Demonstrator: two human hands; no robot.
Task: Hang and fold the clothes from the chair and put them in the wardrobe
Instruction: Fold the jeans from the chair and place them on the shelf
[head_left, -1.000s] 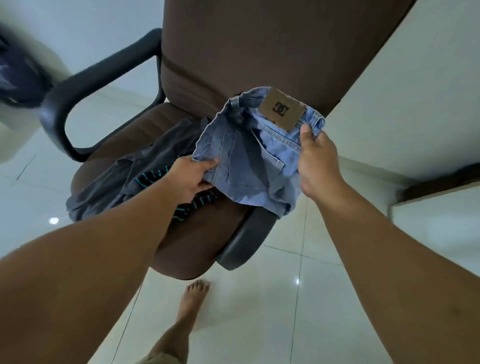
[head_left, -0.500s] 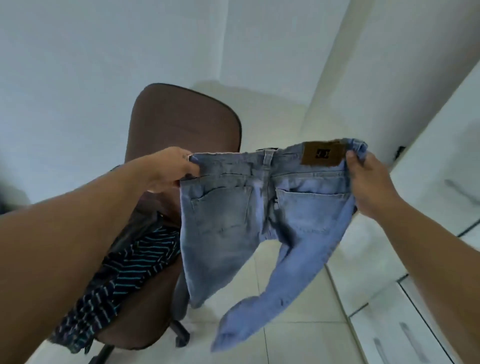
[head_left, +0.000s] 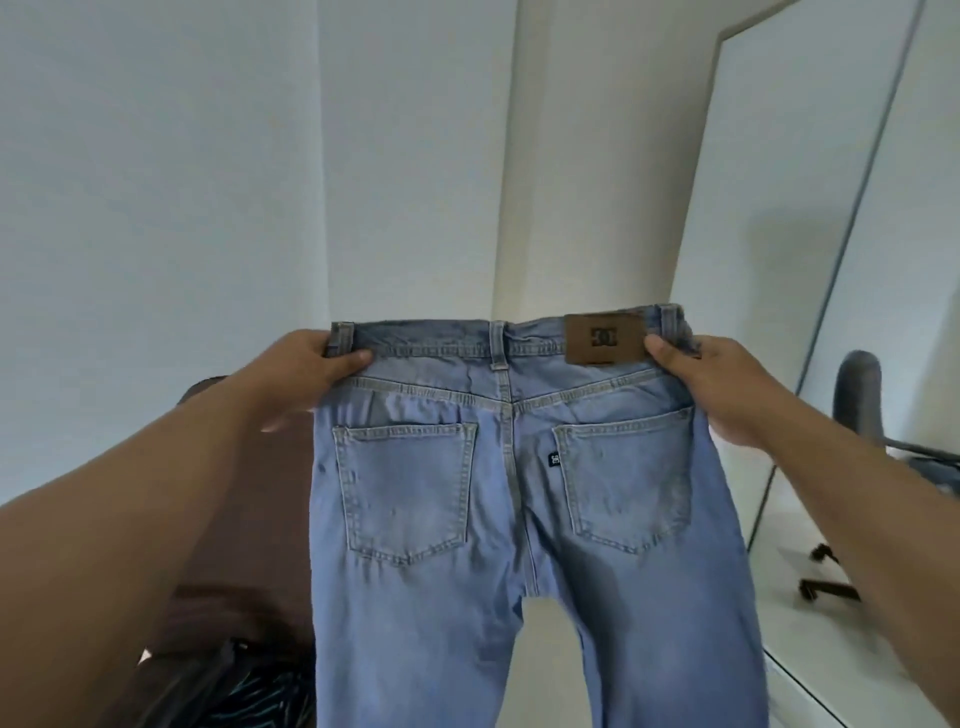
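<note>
A pair of light blue jeans (head_left: 514, 509) hangs spread out in front of me, back side facing me, with two back pockets and a brown leather patch on the waistband. My left hand (head_left: 306, 374) grips the left end of the waistband. My right hand (head_left: 711, 384) grips the right end beside the patch. Both legs hang straight down past the frame's bottom edge. Behind the jeans at the lower left stands the brown chair (head_left: 249, 519), mostly hidden, with a dark striped garment (head_left: 260, 691) lying on its seat.
White walls rise ahead with a corner pillar (head_left: 597, 156). At the right a tall mirror panel (head_left: 883, 260) reflects a chair and the floor.
I have lifted the jeans off the chair and pulled the waistband taut, so the legs now hang straight. My view has tilted up from the chair toward the wall.
</note>
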